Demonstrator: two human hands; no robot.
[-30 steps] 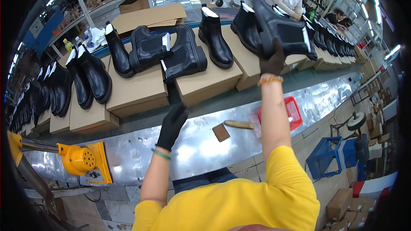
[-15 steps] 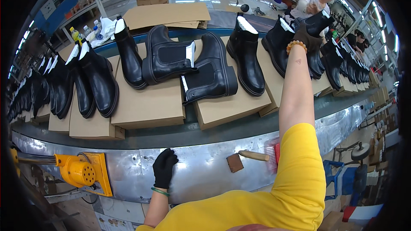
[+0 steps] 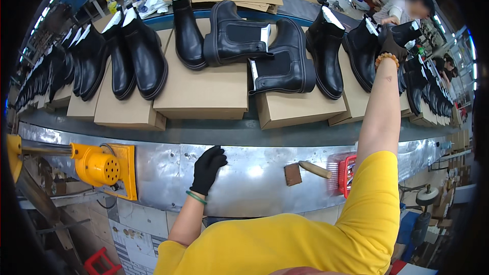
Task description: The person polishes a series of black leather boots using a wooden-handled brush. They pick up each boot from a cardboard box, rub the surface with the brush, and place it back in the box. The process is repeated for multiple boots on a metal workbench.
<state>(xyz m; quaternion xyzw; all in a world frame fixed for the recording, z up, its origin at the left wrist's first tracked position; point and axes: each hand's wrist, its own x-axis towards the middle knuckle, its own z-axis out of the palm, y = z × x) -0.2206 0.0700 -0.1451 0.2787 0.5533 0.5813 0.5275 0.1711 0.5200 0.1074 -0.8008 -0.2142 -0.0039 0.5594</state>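
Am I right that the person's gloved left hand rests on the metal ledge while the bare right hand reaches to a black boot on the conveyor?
Not quite: in the head view the right hand is gloved too, like the left hand on the metal ledge, as it reaches the black boot.

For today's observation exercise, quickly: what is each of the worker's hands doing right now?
Left hand: gloved, holding nothing, fingers resting on the metal ledge.
Right hand: gloved, closed on a black boot on the belt.
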